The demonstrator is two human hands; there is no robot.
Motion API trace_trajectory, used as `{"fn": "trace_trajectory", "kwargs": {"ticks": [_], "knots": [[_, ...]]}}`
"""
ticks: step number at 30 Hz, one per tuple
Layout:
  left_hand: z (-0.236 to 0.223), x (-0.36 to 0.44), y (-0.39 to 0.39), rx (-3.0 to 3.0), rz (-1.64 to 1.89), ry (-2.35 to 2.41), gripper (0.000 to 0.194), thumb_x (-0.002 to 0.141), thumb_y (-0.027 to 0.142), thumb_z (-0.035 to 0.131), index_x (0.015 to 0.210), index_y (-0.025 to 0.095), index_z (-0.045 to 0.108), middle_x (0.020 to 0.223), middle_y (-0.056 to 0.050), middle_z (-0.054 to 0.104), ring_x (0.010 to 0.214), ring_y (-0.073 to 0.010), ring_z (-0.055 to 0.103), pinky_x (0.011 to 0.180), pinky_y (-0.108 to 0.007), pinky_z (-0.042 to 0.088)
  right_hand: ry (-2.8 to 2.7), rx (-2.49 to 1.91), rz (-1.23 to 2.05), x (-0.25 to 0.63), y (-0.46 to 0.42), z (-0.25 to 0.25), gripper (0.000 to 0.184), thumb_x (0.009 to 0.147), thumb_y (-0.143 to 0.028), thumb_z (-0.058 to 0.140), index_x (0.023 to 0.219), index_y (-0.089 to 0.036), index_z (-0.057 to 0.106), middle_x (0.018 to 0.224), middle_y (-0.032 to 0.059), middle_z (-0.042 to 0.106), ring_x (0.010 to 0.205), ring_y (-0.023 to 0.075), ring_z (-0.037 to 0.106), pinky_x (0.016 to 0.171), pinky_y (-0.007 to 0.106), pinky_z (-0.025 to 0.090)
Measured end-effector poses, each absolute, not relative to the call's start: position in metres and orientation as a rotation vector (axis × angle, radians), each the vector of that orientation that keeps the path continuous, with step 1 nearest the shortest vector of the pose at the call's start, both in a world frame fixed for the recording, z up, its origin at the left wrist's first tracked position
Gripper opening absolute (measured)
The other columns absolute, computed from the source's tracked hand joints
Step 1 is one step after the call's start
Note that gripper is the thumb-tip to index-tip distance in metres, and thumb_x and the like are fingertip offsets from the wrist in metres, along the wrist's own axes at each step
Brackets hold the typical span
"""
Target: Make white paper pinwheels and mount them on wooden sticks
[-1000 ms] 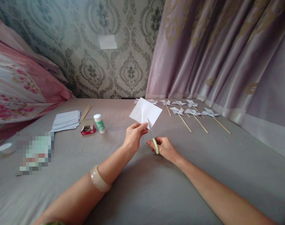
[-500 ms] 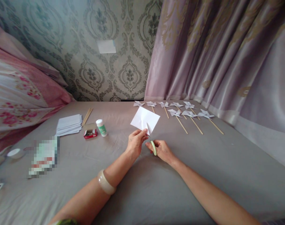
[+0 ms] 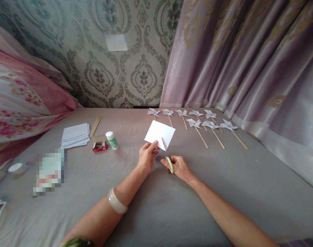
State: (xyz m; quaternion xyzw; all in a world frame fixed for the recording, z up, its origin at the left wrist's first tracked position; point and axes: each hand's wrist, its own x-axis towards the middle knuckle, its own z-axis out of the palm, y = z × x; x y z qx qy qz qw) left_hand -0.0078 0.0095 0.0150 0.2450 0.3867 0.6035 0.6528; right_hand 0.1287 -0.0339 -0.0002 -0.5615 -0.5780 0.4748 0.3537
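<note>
My left hand (image 3: 146, 157) pinches the lower corner of a white paper square (image 3: 160, 134), held up over the grey bed sheet (image 3: 171, 206). My right hand (image 3: 177, 166) is closed on small green-handled scissors (image 3: 167, 157), whose blades point up into the paper's lower edge. A pale bangle (image 3: 116, 201) sits on my left forearm. Both hands are near the middle of the view, close together.
Several finished white paper pinwheels on wooden sticks (image 3: 197, 124) lie at the back right by the curtain (image 3: 249, 58). At the left lie a stack of white paper (image 3: 76, 134), spare sticks (image 3: 95, 123), a red pin box (image 3: 99, 145), a glue bottle (image 3: 111, 140) and a tape roll (image 3: 15, 168).
The paper has been lowered and looks smaller, revealing pinwheels behind it. The scissors stay at its lower edge. Both hands have shifted only slightly.
</note>
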Motion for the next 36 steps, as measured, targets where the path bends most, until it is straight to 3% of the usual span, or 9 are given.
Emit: {"fn": "trace_trajectory", "kwargs": {"ticks": [17,36], "knots": [[0.0147,-0.0102,0.0086,0.534,1.348,0.864,0.031,0.054,0.029,0.082,0.056,0.014,0.055,0.054,0.001,0.056,0.052,-0.0071,0.051,0.053,-0.021,0.038,-1.493,-1.481,1.228,0.1309,-0.0347,-0.0004,0.045,0.068,-0.059,0.068,0.055,-0.018,0.053,0.050,-0.0012,0.056,0.047,0.0101,0.046,0.047,0.023,0.036],[0.0129,-0.0095,0.0089,0.515,1.324,0.846,0.034,0.052,0.031,0.085,0.057,0.014,0.055,0.054,0.002,0.056,0.052,-0.0074,0.052,0.053,-0.021,0.038,-1.484,-1.490,1.269,0.1306,-0.0335,-0.0009,0.048,0.069,-0.063,0.064,0.056,-0.018,0.053,0.051,-0.0017,0.054,0.047,0.0095,0.045,0.048,0.023,0.034]]}}
